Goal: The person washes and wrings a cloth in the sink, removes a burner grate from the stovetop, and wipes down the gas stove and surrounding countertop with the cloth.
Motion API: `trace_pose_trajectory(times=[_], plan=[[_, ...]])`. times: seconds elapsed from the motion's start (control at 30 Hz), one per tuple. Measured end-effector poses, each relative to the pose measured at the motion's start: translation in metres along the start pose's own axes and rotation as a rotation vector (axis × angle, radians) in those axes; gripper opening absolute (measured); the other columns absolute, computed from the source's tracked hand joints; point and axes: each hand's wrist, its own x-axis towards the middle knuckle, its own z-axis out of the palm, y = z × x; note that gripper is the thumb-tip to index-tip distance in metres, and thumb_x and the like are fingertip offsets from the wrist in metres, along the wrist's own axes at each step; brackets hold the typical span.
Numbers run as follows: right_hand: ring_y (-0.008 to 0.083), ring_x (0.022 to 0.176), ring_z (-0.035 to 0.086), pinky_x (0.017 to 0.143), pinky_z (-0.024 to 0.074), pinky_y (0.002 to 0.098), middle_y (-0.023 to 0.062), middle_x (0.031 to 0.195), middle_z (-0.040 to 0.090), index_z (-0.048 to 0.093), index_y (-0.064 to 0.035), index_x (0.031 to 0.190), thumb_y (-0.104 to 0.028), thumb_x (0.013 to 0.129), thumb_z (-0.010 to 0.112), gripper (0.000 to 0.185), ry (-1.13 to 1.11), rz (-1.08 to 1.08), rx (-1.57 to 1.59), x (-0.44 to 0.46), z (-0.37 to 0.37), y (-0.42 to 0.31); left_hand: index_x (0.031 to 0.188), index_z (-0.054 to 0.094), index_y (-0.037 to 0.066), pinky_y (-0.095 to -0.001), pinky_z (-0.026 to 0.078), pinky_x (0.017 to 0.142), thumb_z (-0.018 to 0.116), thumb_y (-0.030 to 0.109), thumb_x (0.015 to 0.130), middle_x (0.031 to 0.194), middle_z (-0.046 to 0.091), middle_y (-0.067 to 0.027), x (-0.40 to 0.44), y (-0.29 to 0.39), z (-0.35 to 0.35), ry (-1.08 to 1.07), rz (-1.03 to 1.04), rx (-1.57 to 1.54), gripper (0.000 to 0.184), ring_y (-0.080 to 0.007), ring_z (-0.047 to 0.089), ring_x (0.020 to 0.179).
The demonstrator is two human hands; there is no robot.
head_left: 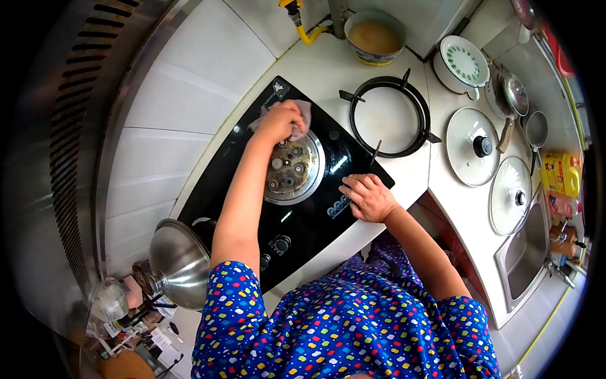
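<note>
My left hand (281, 123) is closed on a pale, crumpled cloth (303, 114), pressed on the black glass stove top (243, 148) at the upper edge of the round metal burner (295, 169). The burner's plate looks stained. My right hand (369, 198) rests on the stove's right part, beside the printed circles, fingers spread and holding nothing. A black ring-shaped pot stand (425, 108) lies on the white counter beyond the stove's right corner.
A bowl of cloudy liquid (376, 38) stands at the back. To the right are a white pot (461, 63), two glass lids (472, 146), small pans, a yellow bottle (571, 179) and a sink (527, 252). A steel wok (182, 262) sits at the stove's left.
</note>
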Motion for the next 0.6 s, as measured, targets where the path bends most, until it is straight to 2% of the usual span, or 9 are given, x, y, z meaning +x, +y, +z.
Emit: trace_pose_trajectory(times=[0.13,0.23,0.37,0.4,0.47,0.5,0.57,0.6], plan=[[0.0222,0.117,0.049,0.1,0.0375,0.0381,0.0055,0.127,0.054,0.057,-0.0117,0.122,-0.025,0.074,0.06,0.05,-0.006,0.006,0.011,-0.002,-0.002,0.0,0.086,0.076,0.023,-0.0359,0.047,0.091,0.066,0.001,0.07,0.105,0.061,-0.0002,0.011,0.024,0.01,-0.054,-0.027,0.023,0.029,-0.0273,0.052,0.1],[0.0228,0.117,0.05,0.1,0.0375,0.0385,0.0063,0.127,0.054,0.057,-0.0113,0.121,-0.024,0.073,0.061,0.05,-0.003,0.005,0.022,0.0,-0.003,-0.001,0.089,0.076,0.026,-0.0366,0.047,0.092,0.072,0.01,0.07,0.106,0.06,0.0003,0.008,0.037,0.009,-0.032,-0.074,0.031,0.025,-0.027,0.052,0.102],[0.0234,0.118,0.051,0.099,0.0377,0.0386,0.0067,0.127,0.054,0.057,-0.0111,0.121,-0.023,0.071,0.062,0.051,-0.005,0.001,0.05,-0.001,-0.007,0.0,0.088,0.076,0.026,-0.0377,0.047,0.092,0.066,0.005,0.072,0.108,0.061,-0.0008,0.001,-0.006,0.005,0.03,-0.022,0.069,0.028,-0.0287,0.055,0.103],[0.0233,0.118,0.05,0.099,0.0377,0.0385,0.0067,0.127,0.053,0.057,-0.0112,0.121,-0.023,0.071,0.062,0.051,-0.002,0.004,0.046,-0.001,-0.006,0.0,0.088,0.075,0.025,-0.0391,0.047,0.091,0.063,0.001,0.072,0.108,0.061,-0.0014,-0.005,-0.015,-0.005,0.053,-0.169,0.093,0.031,-0.0299,0.056,0.103],[0.0226,0.118,0.049,0.101,0.0369,0.0382,0.0059,0.128,0.054,0.057,-0.0121,0.122,-0.025,0.074,0.06,0.05,-0.018,0.015,0.025,0.0,-0.005,0.0,0.084,0.074,0.023,-0.0408,0.048,0.088,0.063,-0.001,0.072,0.106,0.061,-0.0032,-0.019,-0.058,-0.013,0.114,-0.301,0.037,0.029,-0.0305,0.056,0.102],[0.0227,0.118,0.049,0.101,0.037,0.0381,0.0059,0.128,0.054,0.057,-0.0119,0.122,-0.024,0.074,0.06,0.05,-0.018,0.015,0.029,0.0,-0.004,0.0,0.084,0.074,0.023,-0.0408,0.048,0.088,0.063,-0.001,0.072,0.106,0.061,-0.0032,-0.023,-0.067,-0.018,0.112,-0.297,0.039,0.029,-0.0305,0.056,0.102],[0.0227,0.118,0.049,0.101,0.037,0.038,0.0059,0.127,0.054,0.057,-0.0118,0.122,-0.024,0.074,0.06,0.049,-0.013,0.019,0.035,-0.001,-0.003,-0.001,0.082,0.072,0.022,-0.0406,0.047,0.086,0.062,-0.001,0.072,0.105,0.06,-0.0044,-0.028,-0.075,-0.024,0.231,-0.494,-0.028,0.027,-0.0304,0.056,0.101],[0.0227,0.118,0.049,0.101,0.0371,0.038,0.006,0.127,0.054,0.057,-0.0118,0.122,-0.024,0.074,0.06,0.049,-0.012,0.013,0.048,-0.002,-0.006,-0.001,0.082,0.072,0.022,-0.0406,0.047,0.086,0.062,-0.001,0.072,0.105,0.06,-0.0044,-0.025,-0.071,-0.022,0.228,-0.497,-0.024,0.027,-0.0304,0.056,0.101]])
